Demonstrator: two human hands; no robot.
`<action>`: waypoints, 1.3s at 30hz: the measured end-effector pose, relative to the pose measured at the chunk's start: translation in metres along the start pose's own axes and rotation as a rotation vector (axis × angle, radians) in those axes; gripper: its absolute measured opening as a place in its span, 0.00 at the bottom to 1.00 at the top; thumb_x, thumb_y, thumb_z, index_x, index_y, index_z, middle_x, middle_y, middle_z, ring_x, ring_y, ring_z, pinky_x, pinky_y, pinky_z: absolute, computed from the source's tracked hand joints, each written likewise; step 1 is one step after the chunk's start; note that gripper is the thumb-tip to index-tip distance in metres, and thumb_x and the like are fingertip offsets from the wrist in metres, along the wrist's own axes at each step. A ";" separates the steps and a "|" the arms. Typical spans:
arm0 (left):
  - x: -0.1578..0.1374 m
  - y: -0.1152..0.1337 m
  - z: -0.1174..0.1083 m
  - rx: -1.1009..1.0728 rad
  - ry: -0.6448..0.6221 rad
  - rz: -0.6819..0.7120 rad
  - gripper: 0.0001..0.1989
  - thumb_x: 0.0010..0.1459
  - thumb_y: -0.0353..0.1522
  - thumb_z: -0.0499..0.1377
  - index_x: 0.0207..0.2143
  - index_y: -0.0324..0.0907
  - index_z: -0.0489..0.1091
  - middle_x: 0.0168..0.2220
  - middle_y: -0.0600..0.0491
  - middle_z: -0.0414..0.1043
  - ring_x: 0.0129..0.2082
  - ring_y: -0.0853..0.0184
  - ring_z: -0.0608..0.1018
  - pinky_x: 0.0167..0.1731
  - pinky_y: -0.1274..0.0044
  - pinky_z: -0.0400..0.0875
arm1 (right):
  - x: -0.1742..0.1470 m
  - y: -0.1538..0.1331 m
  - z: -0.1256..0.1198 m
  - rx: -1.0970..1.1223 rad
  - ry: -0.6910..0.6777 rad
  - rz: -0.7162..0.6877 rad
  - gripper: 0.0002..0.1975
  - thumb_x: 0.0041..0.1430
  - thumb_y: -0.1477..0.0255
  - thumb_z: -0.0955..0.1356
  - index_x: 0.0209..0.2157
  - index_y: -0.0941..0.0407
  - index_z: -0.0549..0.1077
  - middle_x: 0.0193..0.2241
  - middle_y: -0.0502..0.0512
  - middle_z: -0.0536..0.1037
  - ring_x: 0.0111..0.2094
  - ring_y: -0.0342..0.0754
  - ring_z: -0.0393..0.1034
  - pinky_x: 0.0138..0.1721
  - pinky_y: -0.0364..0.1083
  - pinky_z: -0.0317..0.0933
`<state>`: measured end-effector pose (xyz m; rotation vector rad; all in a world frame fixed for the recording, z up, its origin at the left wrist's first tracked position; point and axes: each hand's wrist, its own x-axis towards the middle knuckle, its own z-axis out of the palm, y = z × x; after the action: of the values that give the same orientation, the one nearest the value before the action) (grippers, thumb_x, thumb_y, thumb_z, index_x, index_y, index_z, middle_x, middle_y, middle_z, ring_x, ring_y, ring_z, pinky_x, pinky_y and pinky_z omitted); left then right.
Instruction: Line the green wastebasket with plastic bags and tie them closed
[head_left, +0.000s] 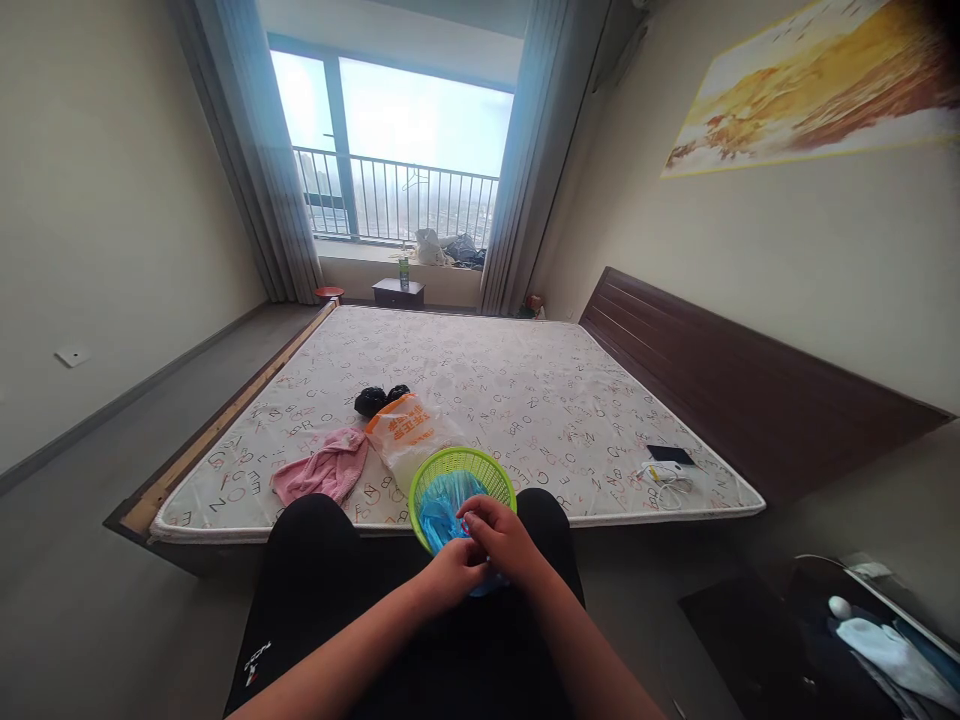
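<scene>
A green plastic basket (491,472) sits between my knees, by the front edge of the mattress. A blue plastic bag (448,500) lies inside it, and some of the blue film also shows below my hands. My left hand (454,572) is closed at the near rim, its fingertips pinching the blue bag. Just right of it, my right hand (496,537) is closed in a pinch, with a small red thing (464,524) at its fingertips, too small to name. The two hands nearly touch, and they hide the basket's near side.
The mattress (487,360) carries a pink cloth (324,468), a white and orange plastic bag (409,430), black bundles (370,401), a dark phone (670,455) and a white cable (666,477). A dark headboard (720,360) stands right. Clothing (877,640) lies low at the right.
</scene>
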<state>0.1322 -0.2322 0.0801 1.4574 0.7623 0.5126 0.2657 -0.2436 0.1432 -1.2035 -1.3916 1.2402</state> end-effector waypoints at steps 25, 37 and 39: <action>-0.002 -0.010 0.004 -0.048 -0.098 -0.054 0.20 0.58 0.46 0.64 0.36 0.36 0.76 0.31 0.51 0.73 0.29 0.69 0.68 0.31 0.76 0.61 | 0.009 0.013 0.008 0.226 0.161 0.088 0.13 0.56 0.58 0.70 0.33 0.54 0.73 0.22 0.45 0.66 0.22 0.41 0.58 0.24 0.42 0.50; 0.009 -0.007 -0.015 -0.104 0.189 -0.074 0.26 0.49 0.54 0.66 0.24 0.42 0.64 0.22 0.59 0.59 0.24 0.72 0.60 0.26 0.76 0.53 | 0.013 0.027 -0.001 -0.077 0.335 0.076 0.15 0.59 0.57 0.66 0.36 0.54 0.74 0.27 0.51 0.72 0.28 0.48 0.68 0.32 0.47 0.65; 0.010 -0.006 -0.018 -0.144 0.217 -0.047 0.27 0.50 0.56 0.65 0.27 0.40 0.67 0.23 0.58 0.63 0.24 0.72 0.62 0.28 0.76 0.55 | 0.014 0.035 -0.002 -0.139 0.387 0.077 0.16 0.58 0.59 0.67 0.42 0.54 0.74 0.39 0.56 0.76 0.35 0.51 0.72 0.39 0.49 0.68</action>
<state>0.1254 -0.2132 0.0738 1.2605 0.9094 0.6829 0.2690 -0.2283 0.1091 -1.5144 -1.1653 0.9095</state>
